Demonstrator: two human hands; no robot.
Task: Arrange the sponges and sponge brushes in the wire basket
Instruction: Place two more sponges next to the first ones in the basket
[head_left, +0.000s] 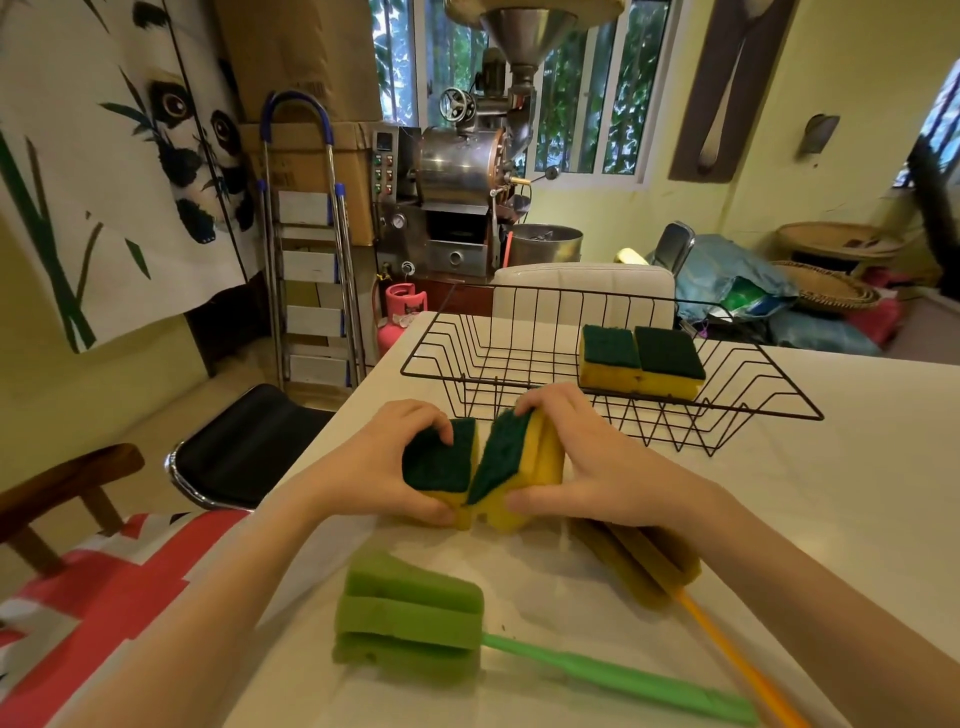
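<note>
A black wire basket (763, 410) stands on the white table, holding two yellow sponges with green tops (641, 361) at its right side. In front of the basket, my left hand (374, 467) grips one yellow and green sponge (441, 465). My right hand (587, 462) grips another sponge (514, 462), tilted on its edge, touching the first. A green sponge brush (410, 616) lies near the table's front edge, handle pointing right. A yellow sponge brush (644, 564) with an orange handle lies under my right wrist, partly hidden.
The white table (831, 519) runs from the basket to me. A black stool (244, 447) and a wooden chair (67, 483) stand left of it. A stepladder (306, 244), a metal roasting machine (457, 192) and a pink gas bottle (400, 312) are behind.
</note>
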